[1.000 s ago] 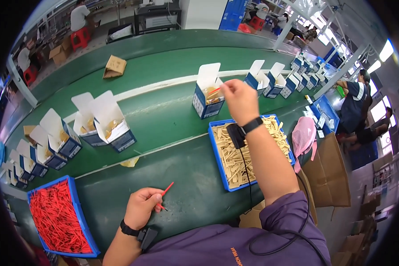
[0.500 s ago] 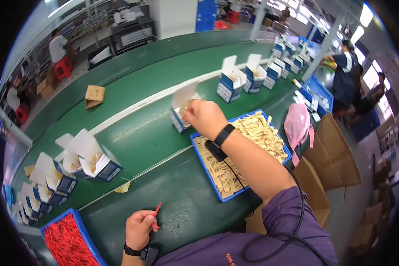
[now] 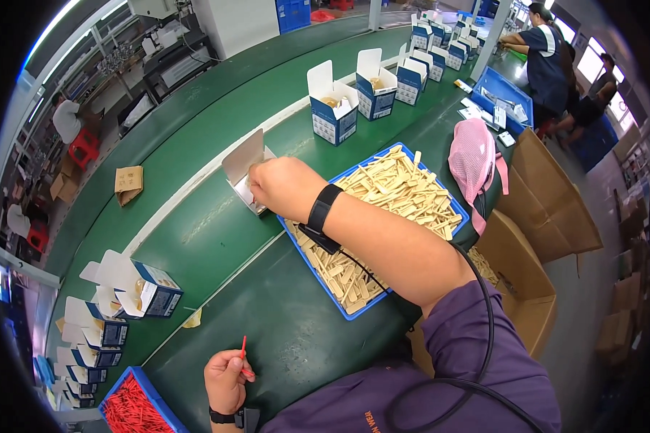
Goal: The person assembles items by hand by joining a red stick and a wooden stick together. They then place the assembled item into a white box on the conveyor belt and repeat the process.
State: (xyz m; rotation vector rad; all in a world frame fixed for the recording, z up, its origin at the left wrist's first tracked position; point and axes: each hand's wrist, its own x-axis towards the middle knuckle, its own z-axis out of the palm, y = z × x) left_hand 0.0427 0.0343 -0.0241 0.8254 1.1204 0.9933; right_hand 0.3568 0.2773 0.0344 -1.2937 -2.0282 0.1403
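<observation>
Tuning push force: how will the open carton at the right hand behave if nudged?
The open carton is probably light, as its raised lid looks like thin card. It likely slides before tipping: it seems to rest flat on the smooth green surface. The lid may flex if the right hand catches it, standing up unsupported.

1. Folded brown cardboard [image 3: 128,184] lying on the far side of the green belt [image 3: 195,144].
2. Pink mesh item [image 3: 472,159] with a strap, resting near a blue bin [image 3: 513,84] of white pieces.
3. Co-worker [image 3: 545,65] in a dark top, beside that bin.
4. Farther back, at left: person in white [image 3: 66,121] sitting on a red stool [image 3: 84,148].
5. White pillar [image 3: 235,25] with a blue structure [image 3: 293,14] just beside it.
</observation>
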